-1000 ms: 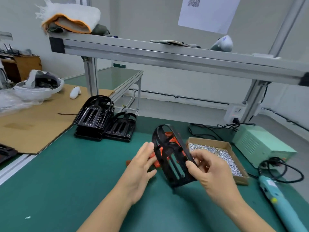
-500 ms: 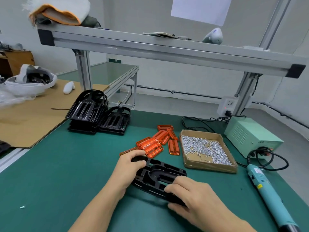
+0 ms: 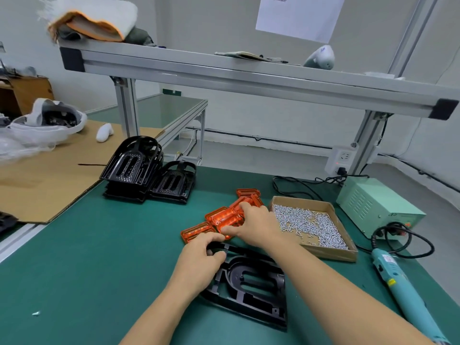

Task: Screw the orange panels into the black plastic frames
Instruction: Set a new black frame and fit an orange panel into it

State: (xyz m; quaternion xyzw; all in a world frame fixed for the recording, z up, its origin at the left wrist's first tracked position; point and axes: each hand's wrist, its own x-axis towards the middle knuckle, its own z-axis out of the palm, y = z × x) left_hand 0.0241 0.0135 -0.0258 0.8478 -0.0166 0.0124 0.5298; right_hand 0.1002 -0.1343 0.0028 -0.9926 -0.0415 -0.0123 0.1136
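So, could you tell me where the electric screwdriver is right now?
The electric screwdriver lies untouched on the mat at lower right, beside the screw box.

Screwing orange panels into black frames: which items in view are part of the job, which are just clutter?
In the job:
black frame flat on the mat, left hand gripping its end
orange panels, right hand picking one
box of screws
electric screwdriver
stacked black frames

Lying about:
cardboard sheet
folded cloth on the shelf
wall paper sheet
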